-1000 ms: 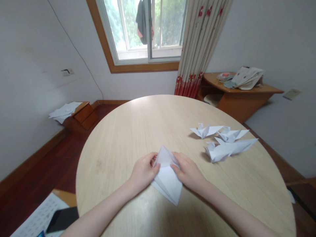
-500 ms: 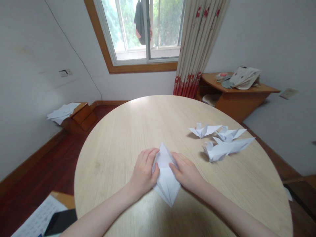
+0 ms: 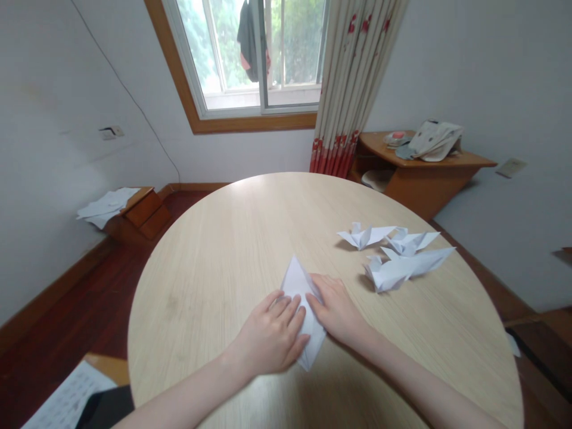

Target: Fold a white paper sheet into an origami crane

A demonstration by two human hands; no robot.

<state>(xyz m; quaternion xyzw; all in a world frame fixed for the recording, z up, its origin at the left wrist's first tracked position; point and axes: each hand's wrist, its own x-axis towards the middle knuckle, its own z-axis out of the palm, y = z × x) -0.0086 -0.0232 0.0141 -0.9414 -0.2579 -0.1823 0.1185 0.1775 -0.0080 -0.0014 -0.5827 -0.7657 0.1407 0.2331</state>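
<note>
A white sheet of folded paper (image 3: 294, 277), diamond-shaped with pointed ends, lies on the round table in front of me. Across its middle and lower left rests my left hand (image 3: 277, 330), its fingers stretched out flat and slightly apart, hiding part of the paper. My right hand (image 3: 333, 307) grips the paper's right edge, thumb on top and the other fingers along the side. To the right sit three white folded paper figures: one at the back left (image 3: 366, 236), one at the back right (image 3: 412, 242), and a larger one nearer me (image 3: 404, 271).
The pale wooden round table (image 3: 201, 268) spans the middle. Beyond it are a window (image 3: 250, 59), a curtain (image 3: 348, 89) and a corner desk (image 3: 429, 185) with a cloth bag (image 3: 435, 142). A black object (image 3: 105, 408) and printed paper (image 3: 67, 393) lie at lower left.
My left hand has moved from the paper's left edge onto its middle, fingers now flat on top. My right hand keeps its hold. The view has shifted slightly.
</note>
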